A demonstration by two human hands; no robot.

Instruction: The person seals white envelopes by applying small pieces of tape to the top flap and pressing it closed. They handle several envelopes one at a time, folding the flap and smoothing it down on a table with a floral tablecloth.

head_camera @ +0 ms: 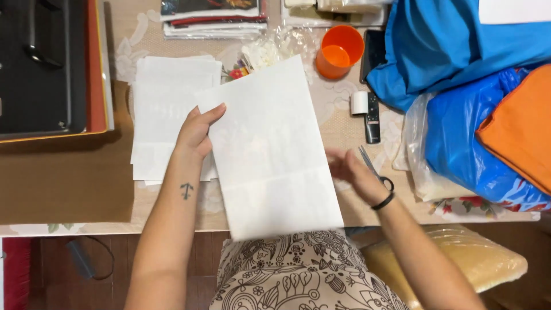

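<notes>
1. The left hand [196, 133] grips the left edge of a large white paper sheet [268, 155], thumb on top and fingers hidden beneath it.
2. The sheet lies tilted over the middle of the bench [69, 189], its lower edge reaching past the near edge, above the person's patterned lap.
3. The right hand [351, 170] is at the sheet's right edge; it is blurred, so whether it pinches the paper cannot be told. A black band sits on that wrist.
4. Scissors [374, 171] lie just beside the right hand, partly hidden by it.
5. A stack of white paper [163, 100] rests on the bench left of the sheet, partly under the left hand.
6. An orange cup [338, 51] stands toward the far edge, with a black remote control [372, 117] and a small white roll [359, 103] near it.
7. Blue cloth [453, 46] and an orange cloth [519, 129] are piled at the right edge.
8. A black case [43, 63] occupies the far left corner.
</notes>
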